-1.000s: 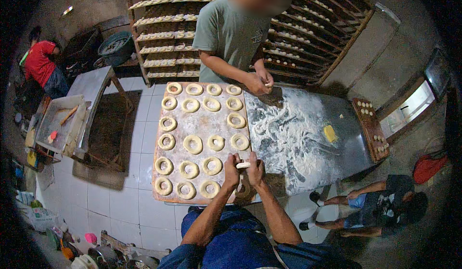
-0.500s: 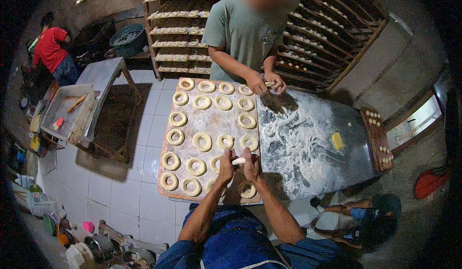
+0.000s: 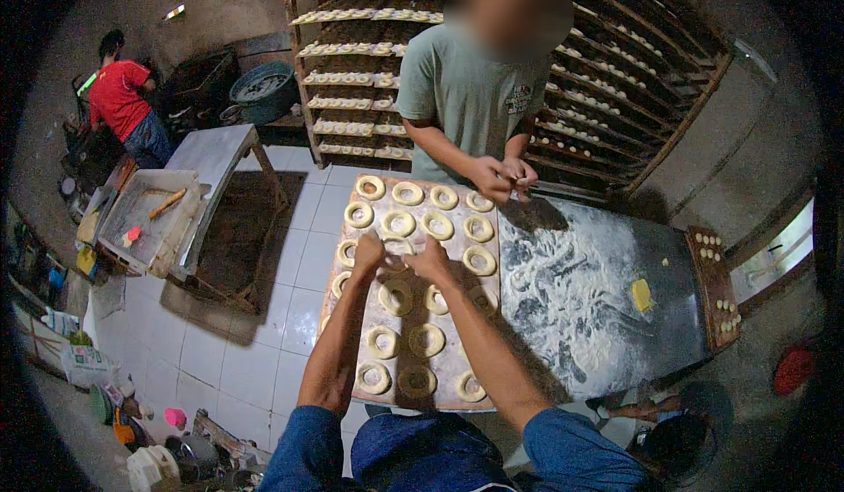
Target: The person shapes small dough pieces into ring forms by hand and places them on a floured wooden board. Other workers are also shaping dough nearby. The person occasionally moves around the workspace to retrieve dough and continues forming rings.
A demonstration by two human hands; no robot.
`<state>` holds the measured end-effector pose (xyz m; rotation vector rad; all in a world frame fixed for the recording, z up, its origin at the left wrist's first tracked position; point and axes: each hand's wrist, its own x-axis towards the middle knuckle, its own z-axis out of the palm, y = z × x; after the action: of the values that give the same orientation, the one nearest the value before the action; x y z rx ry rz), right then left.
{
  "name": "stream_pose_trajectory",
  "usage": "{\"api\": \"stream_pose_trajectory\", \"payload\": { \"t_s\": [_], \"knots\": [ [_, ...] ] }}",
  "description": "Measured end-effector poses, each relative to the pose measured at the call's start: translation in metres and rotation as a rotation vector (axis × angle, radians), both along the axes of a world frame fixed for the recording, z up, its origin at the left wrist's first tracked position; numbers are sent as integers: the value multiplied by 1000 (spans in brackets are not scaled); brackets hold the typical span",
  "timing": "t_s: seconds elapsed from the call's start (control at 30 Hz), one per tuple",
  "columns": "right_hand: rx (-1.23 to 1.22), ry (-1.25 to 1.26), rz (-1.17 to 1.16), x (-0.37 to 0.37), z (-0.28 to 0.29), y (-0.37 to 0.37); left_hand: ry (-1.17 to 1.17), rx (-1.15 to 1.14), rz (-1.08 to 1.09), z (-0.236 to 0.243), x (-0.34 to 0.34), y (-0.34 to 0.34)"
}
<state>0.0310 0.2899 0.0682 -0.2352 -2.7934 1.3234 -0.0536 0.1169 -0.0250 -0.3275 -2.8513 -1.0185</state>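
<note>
A pale dough ring (image 3: 398, 247) is held low over the floured wooden board (image 3: 457, 344), in the middle of its far half. My left hand (image 3: 370, 254) pinches the ring's left side, and my right hand (image 3: 428, 261) has the right side; the fingertips are partly hidden. Around them, several more dough rings (image 3: 428, 340) lie flat in rough rows. Across the table, a person in a grey-green shirt (image 3: 475, 87) works a small piece of dough between both hands (image 3: 505, 178).
Right of the board, loose flour covers the dark metal tabletop (image 3: 681, 316), where a yellow lump (image 3: 641, 296) sits. A small tray of dough pieces (image 3: 714, 290) stands at the far right end. Racks of dough (image 3: 352, 79) rise behind. A side table (image 3: 207, 153) stands left.
Both hands have moved away from me, from the board's near half to its far half. The dough between them now shows as a ring near the board. The view has shifted.
</note>
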Motion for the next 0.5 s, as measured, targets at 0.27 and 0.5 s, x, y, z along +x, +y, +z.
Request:
{"api": "stream_pose_trajectory", "payload": {
  "t_s": [0.27, 0.5],
  "knots": [
    [-74, -198, 3, 147, -42, 71, 239, -145, 22, 36, 68, 13],
    [-585, -15, -233, 243, -28, 104, 229, 10, 30, 7, 45, 41]
  ]
}}
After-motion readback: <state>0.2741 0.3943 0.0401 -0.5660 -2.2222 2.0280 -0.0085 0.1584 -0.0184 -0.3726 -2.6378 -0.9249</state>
